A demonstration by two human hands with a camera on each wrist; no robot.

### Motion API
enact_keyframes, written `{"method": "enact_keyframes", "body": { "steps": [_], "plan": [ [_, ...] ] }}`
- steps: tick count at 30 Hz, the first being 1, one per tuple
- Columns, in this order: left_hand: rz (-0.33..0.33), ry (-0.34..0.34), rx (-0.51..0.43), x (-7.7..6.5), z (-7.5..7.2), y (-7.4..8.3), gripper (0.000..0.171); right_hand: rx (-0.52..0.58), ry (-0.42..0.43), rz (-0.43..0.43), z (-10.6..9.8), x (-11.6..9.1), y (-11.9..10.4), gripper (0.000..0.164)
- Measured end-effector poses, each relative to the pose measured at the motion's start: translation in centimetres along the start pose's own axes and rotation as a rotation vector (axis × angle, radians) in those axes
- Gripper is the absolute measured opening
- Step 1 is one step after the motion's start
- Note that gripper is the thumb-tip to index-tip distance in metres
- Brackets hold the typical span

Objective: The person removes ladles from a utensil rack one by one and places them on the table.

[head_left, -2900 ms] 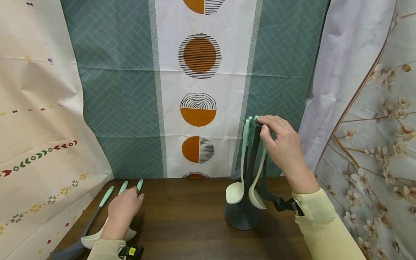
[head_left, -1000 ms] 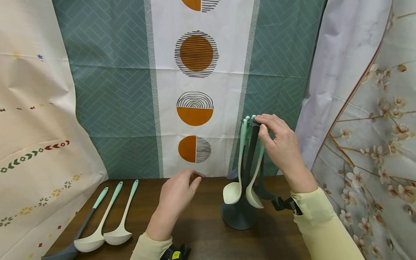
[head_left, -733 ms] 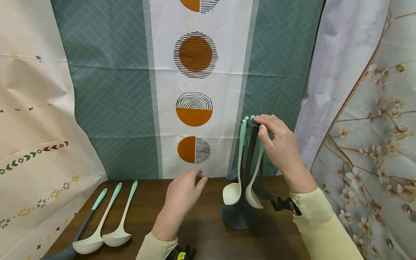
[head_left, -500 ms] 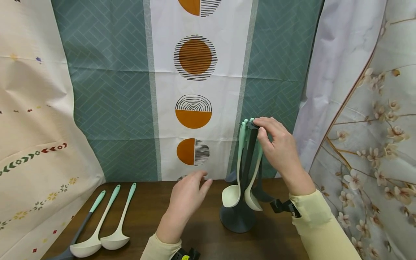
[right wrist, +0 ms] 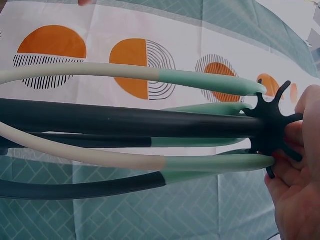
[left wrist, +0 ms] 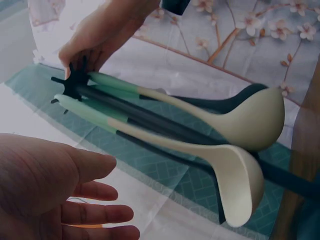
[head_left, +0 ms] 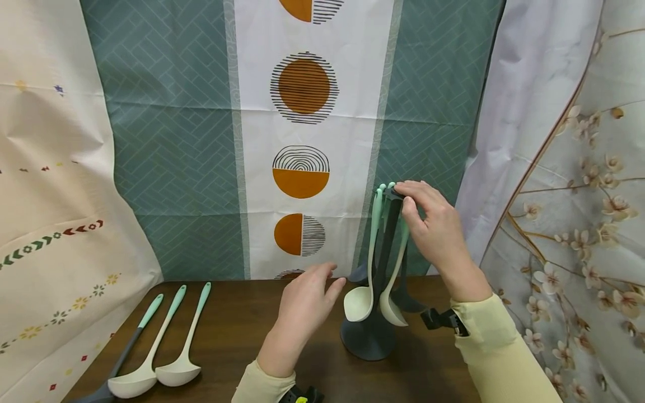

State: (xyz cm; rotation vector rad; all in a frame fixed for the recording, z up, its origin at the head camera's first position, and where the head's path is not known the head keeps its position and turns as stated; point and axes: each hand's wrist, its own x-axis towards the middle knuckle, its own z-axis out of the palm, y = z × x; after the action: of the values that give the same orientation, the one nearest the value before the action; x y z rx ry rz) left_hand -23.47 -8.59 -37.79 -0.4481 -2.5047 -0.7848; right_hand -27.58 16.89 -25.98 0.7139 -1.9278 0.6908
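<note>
My right hand [head_left: 435, 224] grips the hooked top of a dark utensil stand [head_left: 370, 338]; in the right wrist view its fingers are curled at the star-shaped hook ring [right wrist: 270, 122]. Two cream ladles with mint handles hang from it: one with a pointed lip [head_left: 358, 304] on the left, another cream ladle [head_left: 393, 309] to its right. A dark utensil [head_left: 408, 299] and more dark heads hang behind, partly hidden. My left hand [head_left: 304, 299] hovers left of the stand, fingers relaxed and holding nothing. The left wrist view shows the hand [left wrist: 65, 190] apart from the ladles.
On the left of the brown table [head_left: 242, 336] lie a dark ladle [head_left: 126, 350] and two cream ladles, a left one [head_left: 133, 383] and a right one [head_left: 178, 374], all mint-handled. Patterned cloths hang behind [head_left: 181, 168] and along both sides.
My left hand has left the ladles lying on the left and moved right toward the stand. The right hand stays on the stand's top.
</note>
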Motion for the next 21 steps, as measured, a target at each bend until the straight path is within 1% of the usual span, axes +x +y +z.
{"method": "enact_keyframes", "body": {
  "steps": [7, 13, 21],
  "plan": [
    [0.016, -0.004, -0.062, 0.5, 1.3, 0.9, 0.042, 0.014, 0.001, -0.003, 0.1, 0.0, 0.1, 0.037],
    [0.028, -0.008, -0.111, 0.7, 2.3, 1.2, 0.044, 0.021, -0.009, 0.006, 0.1, 0.1, 0.1, 0.036],
    [0.03, -0.005, -0.132, 1.2, 3.1, 1.5, 0.047, 0.036, -0.004, 0.016, 0.1, 0.0, 0.4, 0.036]
  ]
}}
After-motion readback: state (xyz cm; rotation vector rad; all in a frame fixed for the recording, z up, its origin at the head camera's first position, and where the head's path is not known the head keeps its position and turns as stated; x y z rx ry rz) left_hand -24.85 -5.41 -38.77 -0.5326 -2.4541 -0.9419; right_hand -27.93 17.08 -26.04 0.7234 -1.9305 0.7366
